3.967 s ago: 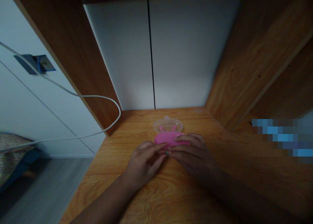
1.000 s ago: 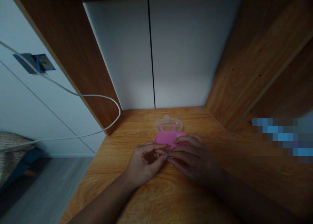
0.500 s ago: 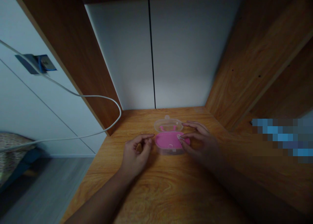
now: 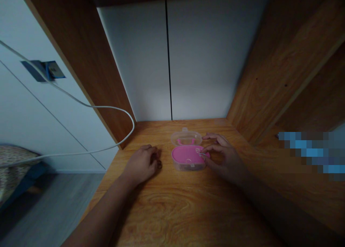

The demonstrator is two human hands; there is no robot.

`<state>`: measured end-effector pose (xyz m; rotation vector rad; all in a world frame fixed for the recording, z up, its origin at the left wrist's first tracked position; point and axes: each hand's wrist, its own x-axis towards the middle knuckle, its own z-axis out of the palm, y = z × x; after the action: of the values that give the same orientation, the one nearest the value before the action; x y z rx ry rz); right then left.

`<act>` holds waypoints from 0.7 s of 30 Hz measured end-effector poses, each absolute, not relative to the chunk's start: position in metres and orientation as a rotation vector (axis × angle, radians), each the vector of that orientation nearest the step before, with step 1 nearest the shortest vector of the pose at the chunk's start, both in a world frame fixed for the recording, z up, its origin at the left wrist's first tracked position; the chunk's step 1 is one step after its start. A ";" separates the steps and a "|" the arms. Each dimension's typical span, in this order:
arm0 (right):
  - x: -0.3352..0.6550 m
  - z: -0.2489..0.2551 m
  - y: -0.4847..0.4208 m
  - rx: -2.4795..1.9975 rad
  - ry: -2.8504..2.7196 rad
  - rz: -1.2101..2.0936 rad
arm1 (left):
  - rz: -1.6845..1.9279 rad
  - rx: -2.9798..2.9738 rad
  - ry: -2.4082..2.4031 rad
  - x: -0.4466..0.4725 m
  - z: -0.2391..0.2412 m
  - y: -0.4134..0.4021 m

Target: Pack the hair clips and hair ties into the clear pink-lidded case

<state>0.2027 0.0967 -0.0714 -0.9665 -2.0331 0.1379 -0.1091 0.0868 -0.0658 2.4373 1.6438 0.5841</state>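
Right hand (image 4: pixel 225 158) at an open pink plastic case (image 4: pixel 187 155) on a wooden desk (image 4: pixel 188 211).

The case lies flat between the hands, its clear lid (image 4: pixel 185 138) hinged open toward the far wall. The right fingertips (image 4: pixel 201 150) touch its right end, curled; whether they pinch something small, I cannot tell. The left hand (image 4: pixel 142 164) rests on the desk, loosely curled, empty, just beside the case.

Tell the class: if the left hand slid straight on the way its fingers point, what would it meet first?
The left hand would probably meet the pink plastic case first; depth is hard to judge from this view.
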 end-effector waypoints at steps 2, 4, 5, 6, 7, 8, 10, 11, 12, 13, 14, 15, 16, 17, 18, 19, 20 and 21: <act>0.203 -0.070 0.096 -0.968 -2.039 0.147 | 0.540 2.457 1.625 -0.112 -0.065 0.087; 0.204 -0.068 0.094 -0.949 -2.033 0.154 | 0.521 2.455 1.596 -0.114 -0.065 0.088; 0.204 -0.067 0.093 -0.930 -2.021 0.153 | 0.522 2.446 1.581 -0.114 -0.065 0.088; 0.205 -0.066 0.092 -0.913 -2.009 0.148 | 0.528 2.433 1.566 -0.115 -0.066 0.089; 0.205 -0.065 0.090 -0.899 -1.996 0.140 | 0.540 2.419 1.550 -0.115 -0.067 0.089; 0.204 -0.064 0.090 -0.890 -1.985 0.130 | 0.554 2.407 1.528 -0.115 -0.068 0.090; 0.204 -0.063 0.088 -0.881 -1.980 0.115 | 0.573 2.393 1.483 -0.114 -0.071 0.091; 0.204 -0.063 0.087 -0.882 -1.980 0.112 | 0.581 2.388 1.471 -0.114 -0.071 0.091; 0.203 -0.063 0.087 -0.881 -1.976 0.108 | 0.592 2.383 1.468 -0.113 -0.072 0.091; 0.203 -0.063 0.086 -0.877 -1.970 0.102 | 0.606 2.377 1.468 -0.113 -0.072 0.091; 0.202 -0.063 0.086 -0.874 -1.961 0.098 | 0.620 2.370 1.467 -0.113 -0.071 0.091; 0.202 -0.063 0.086 -0.869 -1.949 0.095 | 0.637 2.360 1.452 -0.113 -0.070 0.091; 0.202 -0.063 0.085 -0.865 -1.937 0.093 | 0.648 2.350 1.419 -0.113 -0.069 0.090; 0.201 -0.063 0.085 -0.863 -1.929 0.094 | 0.649 2.343 1.375 -0.113 -0.069 0.090; 0.201 -0.063 0.085 -0.861 -1.924 0.096 | 0.640 2.339 1.332 -0.113 -0.068 0.089; 0.201 -0.063 0.085 -0.862 -1.923 0.097 | 0.627 2.340 1.303 -0.113 -0.068 0.088; 0.200 -0.063 0.084 -0.863 -1.926 0.099 | 0.612 2.346 1.286 -0.113 -0.068 0.088; 0.200 -0.063 0.084 -0.865 -1.929 0.098 | 0.603 2.355 1.285 -0.113 -0.068 0.087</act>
<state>0.2002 0.0843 -0.0628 -0.8646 -1.9293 0.0984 -0.1132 0.0873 -0.0678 2.3546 1.2846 0.6027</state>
